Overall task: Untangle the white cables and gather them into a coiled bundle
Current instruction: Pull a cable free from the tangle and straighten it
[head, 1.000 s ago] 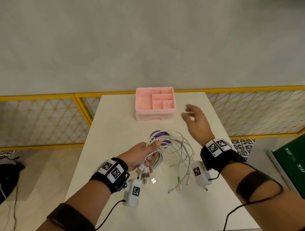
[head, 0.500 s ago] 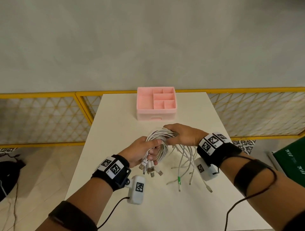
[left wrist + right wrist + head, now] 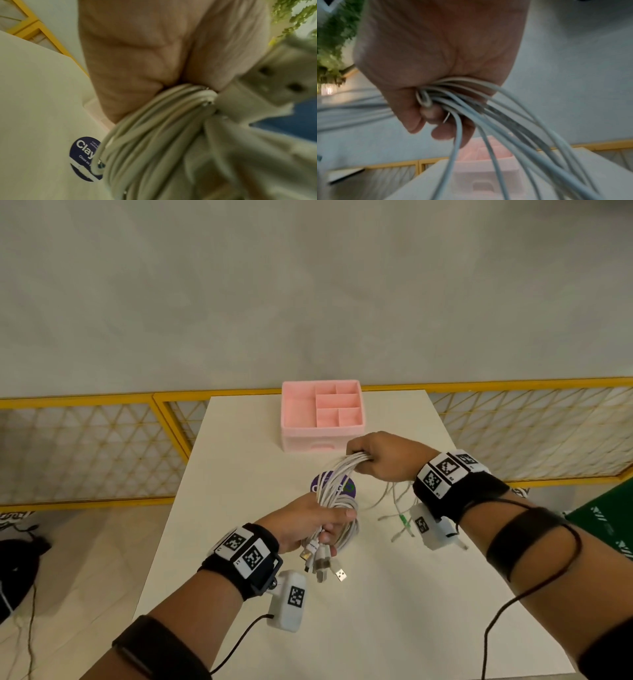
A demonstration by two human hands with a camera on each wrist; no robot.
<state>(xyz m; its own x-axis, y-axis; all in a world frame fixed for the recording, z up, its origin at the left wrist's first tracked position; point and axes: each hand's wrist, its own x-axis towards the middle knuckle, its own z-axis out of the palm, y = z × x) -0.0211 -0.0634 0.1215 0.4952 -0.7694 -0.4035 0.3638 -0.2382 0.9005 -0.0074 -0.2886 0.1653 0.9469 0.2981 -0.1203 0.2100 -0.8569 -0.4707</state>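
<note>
A bundle of white cables [image 3: 337, 484] stretches between my two hands above the white table [image 3: 376, 611]. My left hand [image 3: 317, 522] grips the near end of the coil, with several USB plugs [image 3: 323, 563] hanging below its fingers. My right hand [image 3: 376, 458] is a fist round the far end of the strands, close to the pink box. Loose cable ends, one with a green tip [image 3: 404, 522], trail on the table under my right wrist. Both wrist views show curled fingers clamped on the cables [image 3: 154, 128] [image 3: 488, 115].
A pink compartment box [image 3: 321, 419] stands at the table's far middle, just beyond my right hand. A round dark purple sticker [image 3: 346, 489] [image 3: 84, 158] lies on the table under the cables. Yellow mesh fencing [image 3: 85, 446] runs behind and beside the table.
My right hand came down from the air, took hold of the cable loops, and has pulled them up and away toward the pink box. The left hand kept its grip.
</note>
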